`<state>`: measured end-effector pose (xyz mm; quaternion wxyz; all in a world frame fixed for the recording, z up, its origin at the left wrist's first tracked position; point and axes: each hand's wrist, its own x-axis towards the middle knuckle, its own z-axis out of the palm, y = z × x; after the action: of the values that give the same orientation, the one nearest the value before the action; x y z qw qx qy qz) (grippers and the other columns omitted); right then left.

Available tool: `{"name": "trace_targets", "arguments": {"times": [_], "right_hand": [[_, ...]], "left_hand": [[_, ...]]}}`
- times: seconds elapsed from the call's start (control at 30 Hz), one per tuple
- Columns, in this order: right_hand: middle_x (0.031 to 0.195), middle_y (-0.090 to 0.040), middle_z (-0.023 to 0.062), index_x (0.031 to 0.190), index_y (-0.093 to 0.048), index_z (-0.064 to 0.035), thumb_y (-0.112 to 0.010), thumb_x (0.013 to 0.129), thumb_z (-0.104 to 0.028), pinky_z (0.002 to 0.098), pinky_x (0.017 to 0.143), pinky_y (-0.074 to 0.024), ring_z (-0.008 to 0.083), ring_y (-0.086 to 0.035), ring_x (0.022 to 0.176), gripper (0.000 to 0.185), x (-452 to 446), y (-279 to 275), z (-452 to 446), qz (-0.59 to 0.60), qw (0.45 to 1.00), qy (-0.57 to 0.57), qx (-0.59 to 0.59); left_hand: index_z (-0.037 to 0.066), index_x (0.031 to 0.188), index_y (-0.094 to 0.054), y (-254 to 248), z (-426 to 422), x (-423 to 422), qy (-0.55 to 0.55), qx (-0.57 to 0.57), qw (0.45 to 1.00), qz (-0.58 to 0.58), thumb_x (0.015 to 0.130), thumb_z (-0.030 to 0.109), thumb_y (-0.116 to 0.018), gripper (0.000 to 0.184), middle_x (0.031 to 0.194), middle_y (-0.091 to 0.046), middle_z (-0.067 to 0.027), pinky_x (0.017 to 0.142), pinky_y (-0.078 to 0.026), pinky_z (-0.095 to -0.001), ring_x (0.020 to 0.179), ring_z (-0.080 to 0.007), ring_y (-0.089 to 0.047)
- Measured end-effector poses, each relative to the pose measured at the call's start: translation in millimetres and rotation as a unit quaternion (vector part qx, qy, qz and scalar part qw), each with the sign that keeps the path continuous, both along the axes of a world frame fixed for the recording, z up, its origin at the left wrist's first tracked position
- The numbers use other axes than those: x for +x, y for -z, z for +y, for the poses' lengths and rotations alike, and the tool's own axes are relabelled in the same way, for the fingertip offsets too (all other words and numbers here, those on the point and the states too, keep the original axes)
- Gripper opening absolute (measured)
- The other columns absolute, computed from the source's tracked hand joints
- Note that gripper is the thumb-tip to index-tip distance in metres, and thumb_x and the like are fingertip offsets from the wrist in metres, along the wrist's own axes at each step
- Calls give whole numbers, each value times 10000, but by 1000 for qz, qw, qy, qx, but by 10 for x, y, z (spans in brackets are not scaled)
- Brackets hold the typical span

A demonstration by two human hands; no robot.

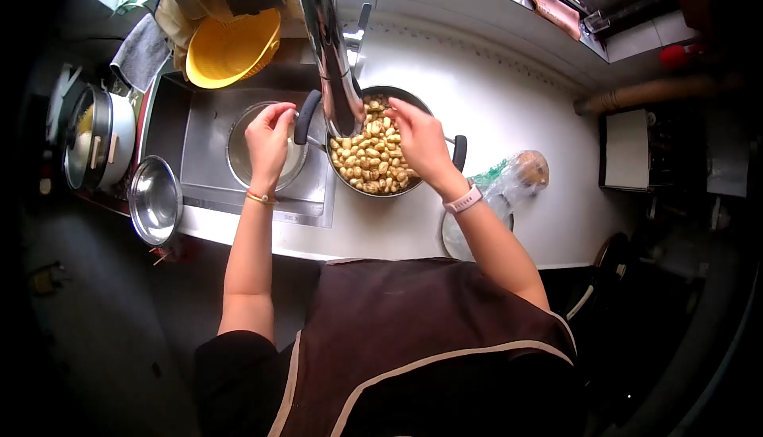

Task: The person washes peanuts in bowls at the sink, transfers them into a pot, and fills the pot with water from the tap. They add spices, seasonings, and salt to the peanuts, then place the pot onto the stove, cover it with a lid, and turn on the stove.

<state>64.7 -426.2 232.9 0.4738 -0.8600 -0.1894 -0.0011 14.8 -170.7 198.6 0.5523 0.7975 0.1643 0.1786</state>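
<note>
A black-handled pot point(425, 105) full of peanuts in their shells point(369, 155) stands on the counter at the sink's right edge. Over its right side reaches my right hand point(423, 141), thumb and forefinger pinched above the peanuts; what is between them is too small to make out. My left hand point(269, 137) hovers over a metal bowl point(238, 159) in the sink, close to the pot's left handle point(307, 117). Its fingertips are pressed together on something I cannot make out. Between my hands the chrome faucet point(324, 40) comes down over the pot's left part.
A yellow basket point(230, 49) sits at the sink's back left. A steel bowl point(155, 200) rests on the left edge, near a lidded white pot point(118, 139). Right of the peanut pot lie a clear plastic bag point(520, 175) and a glass lid point(457, 238), partly behind my forearm.
</note>
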Motion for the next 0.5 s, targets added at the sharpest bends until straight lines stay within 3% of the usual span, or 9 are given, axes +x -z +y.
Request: {"name": "trace_targets", "arguments": {"times": [0.13, 0.23, 0.27, 0.3, 0.33, 0.37, 0.4, 0.47, 0.5], "right_hand": [[796, -692, 125, 1033, -635, 44, -519, 892, -64, 267, 644, -499, 161, -653, 682, 212, 199, -318, 142, 87, 990, 21, 110], [830, -687, 113, 1014, -636, 8, -507, 891, -43, 276, 650, -509, 176, -655, 704, 185, 190, -504, 201, -47, 986, 70, 142], [848, -685, 109, 1016, -635, -7, -505, 889, -35, 279, 654, -511, 178, -657, 716, 183, 135, -593, 191, -79, 983, 79, 148], [904, -675, 117, 1034, -637, -45, -534, 876, -58, 308, 651, -515, 221, -657, 740, 189, 89, -624, 135, -88, 989, 47, 105], [940, -664, 136, 1017, -651, -62, -570, 856, -103, 360, 664, -513, 285, -642, 746, 185, 29, -543, 37, -60, 996, -38, -57], [957, -658, 138, 1001, -657, -68, -584, 843, -124, 376, 702, -502, 301, -629, 774, 183, 41, -364, -106, 27, 980, -62, -189], [973, -653, 140, 985, -664, -74, -598, 831, -146, 392, 740, -492, 317, -617, 803, 183, 47, -182, -271, 116, 939, -82, -313], [982, -650, 131, 949, -671, -64, -610, 809, -166, 391, 813, -461, 308, -602, 874, 182, -7, -54, -605, -122, 983, 34, -133], [994, -644, 127, 957, -662, -52, -624, 787, -175, 385, 860, -438, 312, -583, 926, 213, -53, -6, -776, -92, 980, 117, -133]], "left_hand": [[-5, 921, -681, -323, -39, -47, 5, -9, 1000, -21, 829, 60, -629, 125, 807, -670, -60, 664, -479, -254, 724, -126, -619], [27, 943, -677, -543, -61, -19, 47, 176, 976, -117, 823, 38, -598, 144, 923, -657, -92, 775, -473, -307, 857, -214, -618], [27, 943, -677, -544, -54, -4, 46, 173, 977, -118, 823, 38, -598, 144, 923, -657, -92, 775, -473, -307, 857, -214, -618], [24, 965, -666, -539, -57, 11, 23, 155, 979, -131, 824, 49, -600, 158, 970, -644, -103, 782, -471, -307, 867, -218, -614], [20, 987, -656, -529, -57, 33, 1, 138, 980, -144, 824, 61, -603, 176, 1018, -631, -113, 790, -469, -308, 878, -222, -610], [18, 1044, -634, -426, 1, 62, 20, 140, 987, -76, 822, 94, -612, 235, 1081, -604, -131, 811, -467, -304, 903, -234, -608], [4, 1074, -614, -268, 65, 104, 56, 211, 976, -26, 841, 137, -616, 268, 1006, -627, -126, 791, -479, -301, 863, -210, -612], [-12, 1079, -604, 182, 116, 187, 85, 51, 994, 47, 864, 172, -615, 284, 911, -645, -114, 772, -490, -305, 801, -186, -605], [-27, 1043, -605, 407, 130, 237, 96, -4, 995, 40, 885, 175, -599, 257, 797, -638, -71, 676, -494, -282, 696, -136, -585]]}}
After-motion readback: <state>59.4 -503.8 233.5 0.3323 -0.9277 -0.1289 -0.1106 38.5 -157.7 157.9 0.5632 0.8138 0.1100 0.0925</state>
